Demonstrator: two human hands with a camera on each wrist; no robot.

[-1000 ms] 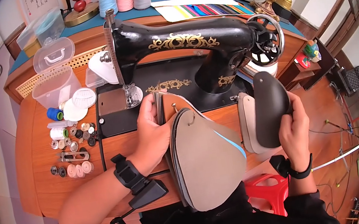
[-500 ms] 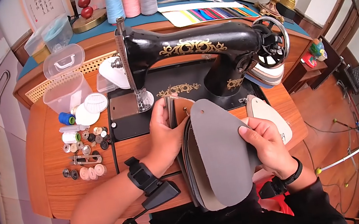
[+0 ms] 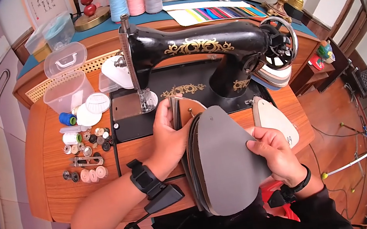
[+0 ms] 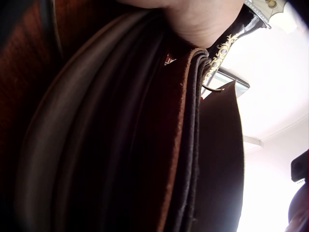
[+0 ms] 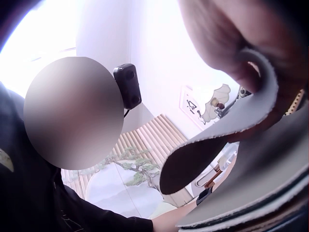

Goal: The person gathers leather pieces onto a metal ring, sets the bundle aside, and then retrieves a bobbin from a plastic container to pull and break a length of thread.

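At the left of the head view, bobbins and small spools lie on the wooden table below a clear plastic box. Toward the centre, your left hand grips the upper edge of a stack of leather pieces, fingers curled round it just in front of the black sewing machine. The grey leather piece lies on top of that stack at centre frame, hanging over the table's near edge. Your right hand pinches its right edge with narrow, curled fingers. Right of it, a pale leather piece rests on the table.
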